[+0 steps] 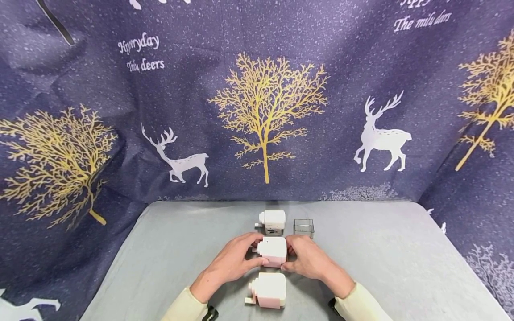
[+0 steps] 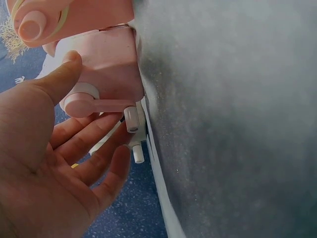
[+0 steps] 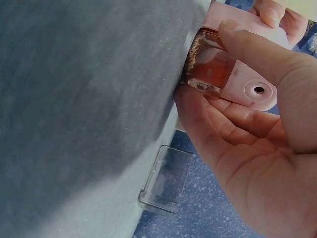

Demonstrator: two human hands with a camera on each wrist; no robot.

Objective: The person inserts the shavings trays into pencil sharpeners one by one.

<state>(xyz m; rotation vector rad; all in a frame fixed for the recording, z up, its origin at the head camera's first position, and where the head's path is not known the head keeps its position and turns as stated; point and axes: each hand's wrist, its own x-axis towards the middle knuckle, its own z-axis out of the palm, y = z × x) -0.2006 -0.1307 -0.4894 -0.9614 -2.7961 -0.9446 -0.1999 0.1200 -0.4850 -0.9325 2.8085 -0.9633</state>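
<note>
Both hands hold a pink pencil sharpener [image 1: 275,250] with a hand crank, the middle one of a row of three. My left hand [image 1: 232,262] is at its crank side, thumb on the near face and fingers round the far side. In the left wrist view, the crank of the sharpener [image 2: 109,64] hangs beside the fingers. My right hand [image 1: 308,257] grips the opposite end. In the right wrist view, its thumb and fingers lie round the see-through shavings drawer [image 3: 210,67], which has shavings in it.
A white sharpener [image 1: 275,219] stands behind, and another pink sharpener [image 1: 271,289] stands nearer the person. A clear open box [image 1: 304,226] lies at the far right of the row. All are on a grey table [image 1: 361,249] before a dark blue patterned cloth [image 1: 301,187].
</note>
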